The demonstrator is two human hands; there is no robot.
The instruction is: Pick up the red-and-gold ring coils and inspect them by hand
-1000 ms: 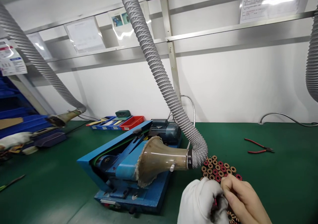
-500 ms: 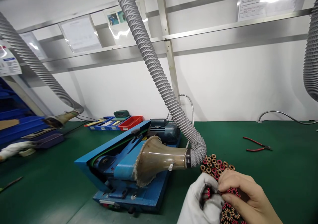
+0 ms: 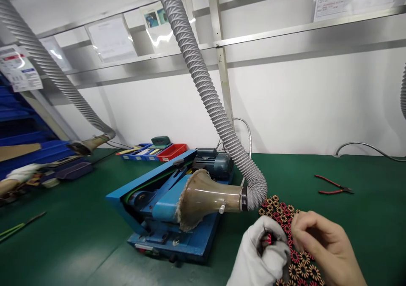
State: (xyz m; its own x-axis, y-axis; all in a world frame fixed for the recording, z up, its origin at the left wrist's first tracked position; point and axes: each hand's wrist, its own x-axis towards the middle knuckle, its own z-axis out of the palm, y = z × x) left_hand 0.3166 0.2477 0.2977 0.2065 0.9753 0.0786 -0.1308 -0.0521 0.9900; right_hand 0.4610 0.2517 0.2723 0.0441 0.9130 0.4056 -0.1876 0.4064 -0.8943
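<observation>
My left hand [image 3: 261,254] wears a white glove, darkened at the fingertips, and is closed around a small red wire-wound core [image 3: 268,238]. Only a bit of the core's red winding shows between the fingers. Just right of it is my bare right hand [image 3: 323,239], thumb and fingers pinched together, apart from the glove. Whatever may be in that pinch is hidden. Under and behind both hands lie many wound cores [image 3: 293,271], star-shaped with red or copper-coloured windings, spread close together on the green bench.
A blue belt sander [image 3: 177,235] with a brownish suction hood [image 3: 209,197] and grey hose [image 3: 203,78] stands left of my hands. Red-handled pliers [image 3: 334,188] lie at right. Small bins [image 3: 171,151] stand at the back. Another person's gloved hand [image 3: 23,174] is at far left.
My right hand has drawn away to the right from the gloved left hand, which keeps its hold on the core. The view has shifted slightly left, showing more of the other person's hand.
</observation>
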